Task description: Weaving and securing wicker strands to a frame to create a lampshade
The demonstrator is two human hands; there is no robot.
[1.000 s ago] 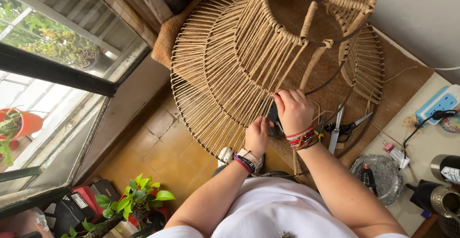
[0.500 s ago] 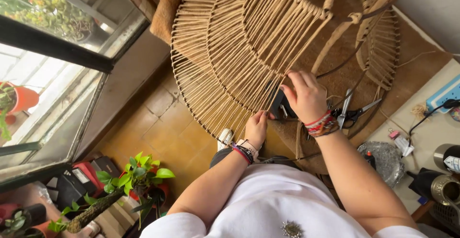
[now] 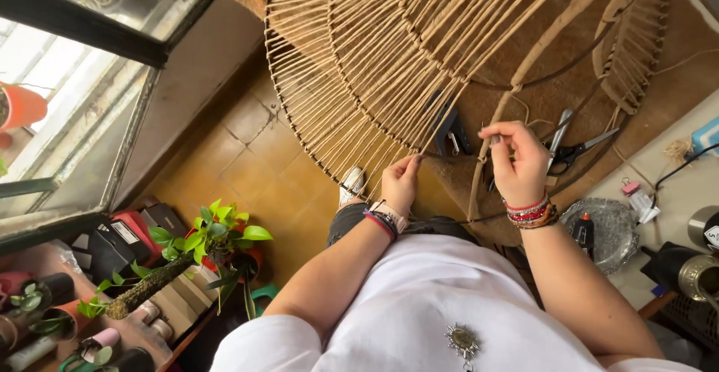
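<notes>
A dark box with a white label patch on its face sits at eight o'clock, low beside the window. Just past it toward the centre lies a second dark box. At three o'clock, cut by the edge, a grey tin carries a white label.

Two hands at work: left hand, right hand. One large woven cord lampshade frame. One pair of scissors. One leafy potted plant. One orange flowerpot. One white shoe. One glue bottle.
</notes>
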